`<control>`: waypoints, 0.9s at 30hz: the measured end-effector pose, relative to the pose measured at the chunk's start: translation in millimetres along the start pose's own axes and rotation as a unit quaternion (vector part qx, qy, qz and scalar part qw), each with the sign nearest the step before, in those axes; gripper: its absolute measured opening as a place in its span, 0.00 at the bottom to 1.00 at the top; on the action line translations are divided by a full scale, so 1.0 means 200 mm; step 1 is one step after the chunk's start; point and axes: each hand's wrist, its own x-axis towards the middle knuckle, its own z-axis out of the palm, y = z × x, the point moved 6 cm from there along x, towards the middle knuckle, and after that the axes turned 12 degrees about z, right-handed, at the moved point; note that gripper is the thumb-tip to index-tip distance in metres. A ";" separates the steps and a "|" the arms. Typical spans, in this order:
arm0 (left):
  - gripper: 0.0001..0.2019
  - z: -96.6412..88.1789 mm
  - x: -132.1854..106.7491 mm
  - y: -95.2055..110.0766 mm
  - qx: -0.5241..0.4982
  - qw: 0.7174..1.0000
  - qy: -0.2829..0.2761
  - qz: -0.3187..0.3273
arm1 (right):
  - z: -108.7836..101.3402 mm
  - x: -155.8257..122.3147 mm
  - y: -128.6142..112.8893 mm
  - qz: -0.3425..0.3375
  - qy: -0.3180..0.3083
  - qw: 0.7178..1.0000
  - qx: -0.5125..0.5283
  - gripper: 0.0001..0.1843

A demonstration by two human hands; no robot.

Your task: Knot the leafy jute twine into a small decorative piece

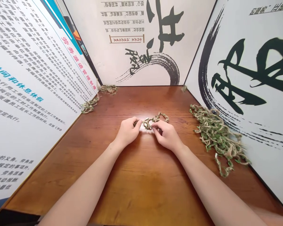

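Above the middle of the wooden table, my left hand and my right hand face each other. Between them runs a leafy twine garland, brownish green and twisted. The left thumb and fingers pinch its left part, and some of it shows behind those fingers. My right fingertips close on its right side. A loop of the garland curves out beyond the right hand and lies toward the back. Something small and white shows beside the strand, too blurred by glare to name.
A large tangled pile of similar leafy twine lies on the right of the wooden table. Smaller bunches sit at the back left corner, left edge and back right corner. Printed white panels wall the table on three sides.
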 end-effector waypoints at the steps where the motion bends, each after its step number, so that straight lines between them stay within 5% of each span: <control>1: 0.15 0.00 0.00 0.00 -0.028 0.999 0.014 -0.020 | 0.01 0.00 0.00 -0.002 -0.007 1.000 -0.006 0.07; 11: 0.18 0.18 -0.07 0.11 -0.396 0.905 0.018 -0.153 | 0.02 0.02 -0.03 -0.007 -0.037 0.999 -0.014 0.08; 27: 0.22 0.21 -0.09 0.06 -0.340 0.929 0.017 -0.147 | 0.01 0.02 -0.01 0.030 -0.016 0.997 0.066 0.07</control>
